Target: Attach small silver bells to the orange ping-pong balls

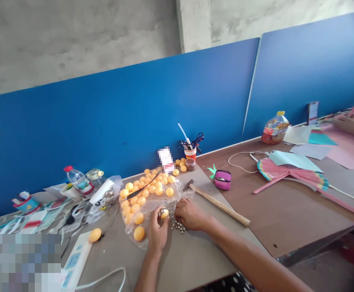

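Observation:
My left hand (158,229) is closed around an orange ping-pong ball (165,213), with something shiny and metallic against its side. Just to the right, my right hand (190,215) has its fingers curled down at a pile of small silvery metal pieces (179,228). Its fingertips are partly hidden, so what they pinch does not show. Beyond both hands, many orange ping-pong balls (139,233) lie on and in a clear plastic bag (152,205). A hammer (221,205) with a wooden handle rests to the right of my right hand.
A power strip (75,259), plastic bottle (79,181) and cables are at left. Behind the balls stands a cup of tools (190,153) beside a small round jar (190,164). Rightward are a purple pouch (222,179), pink paper fan (274,168), juice bottle (275,129) and another person's hands (351,123).

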A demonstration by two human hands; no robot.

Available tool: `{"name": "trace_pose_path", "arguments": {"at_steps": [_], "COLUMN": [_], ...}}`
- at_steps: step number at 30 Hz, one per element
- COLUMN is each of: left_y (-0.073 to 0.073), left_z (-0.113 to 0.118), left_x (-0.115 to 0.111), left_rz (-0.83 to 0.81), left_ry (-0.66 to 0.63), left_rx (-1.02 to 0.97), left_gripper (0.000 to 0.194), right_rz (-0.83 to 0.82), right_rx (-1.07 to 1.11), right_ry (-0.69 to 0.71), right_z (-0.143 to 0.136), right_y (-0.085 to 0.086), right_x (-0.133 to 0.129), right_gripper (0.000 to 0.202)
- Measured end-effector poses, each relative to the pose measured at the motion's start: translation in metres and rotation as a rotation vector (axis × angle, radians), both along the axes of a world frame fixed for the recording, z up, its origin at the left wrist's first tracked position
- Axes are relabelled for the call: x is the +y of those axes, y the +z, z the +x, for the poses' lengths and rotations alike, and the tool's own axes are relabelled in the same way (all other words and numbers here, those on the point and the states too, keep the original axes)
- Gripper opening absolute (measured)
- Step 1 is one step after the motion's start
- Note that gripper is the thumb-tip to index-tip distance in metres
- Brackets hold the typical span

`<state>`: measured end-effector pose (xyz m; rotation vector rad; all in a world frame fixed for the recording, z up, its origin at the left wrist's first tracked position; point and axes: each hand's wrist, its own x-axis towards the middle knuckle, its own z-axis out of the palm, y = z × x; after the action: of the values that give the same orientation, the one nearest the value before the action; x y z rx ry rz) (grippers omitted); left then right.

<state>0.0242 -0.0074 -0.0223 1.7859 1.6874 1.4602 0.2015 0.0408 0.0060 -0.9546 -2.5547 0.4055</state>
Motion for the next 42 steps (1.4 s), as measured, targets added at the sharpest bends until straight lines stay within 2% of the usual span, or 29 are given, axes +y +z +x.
{"name": "trace_pose_path", "arguments": {"at_steps": [10,17,20,24,28,35,42], "left_y": [-0.002,-0.001,0.0,0.003,0.004,0.002,0.003], "left_z": [0.0,0.002,0.003,0.005,0.006,0.006,0.006], "left_x": [-0.001,-0.003,-0.004,-0.005,-0.005,-0.005,-0.006], "left_rz": [0.002,-0.029,-0.051,-0.066,-0.058,-0.023,0.006], "left_ry": [-0.025,-0.074,-0.082,-0.082,-0.095,-0.121,-0.12], "left_rx": [-0.027,-0.03,-0.035,-0.024,0.017,0.091,0.142], "left_gripper": [0.028,0.029,0.03,0.031,0.033,0.034,0.032], "right_rz": [-0.088,-0.523,-0.691,-0.823,-0.867,-0.807,-0.876], "right_rx": [0.147,0.565,0.669,0.811,0.837,0.796,0.787], "right_ry": [-0.027,-0.146,-0.107,-0.061,-0.05,-0.099,-0.106], "right_z": [0.001,0.001,0.0,-0.005,-0.009,-0.013,-0.015], "right_y": [0.002,0.0,-0.001,-0.003,-0.004,-0.004,-0.002], "right_x": [0.002,0.011,0.012,0.009,0.006,0.003,0.0], "right_gripper": [0.02,0.024,0.018,0.013,0.009,0.012,0.013]}}
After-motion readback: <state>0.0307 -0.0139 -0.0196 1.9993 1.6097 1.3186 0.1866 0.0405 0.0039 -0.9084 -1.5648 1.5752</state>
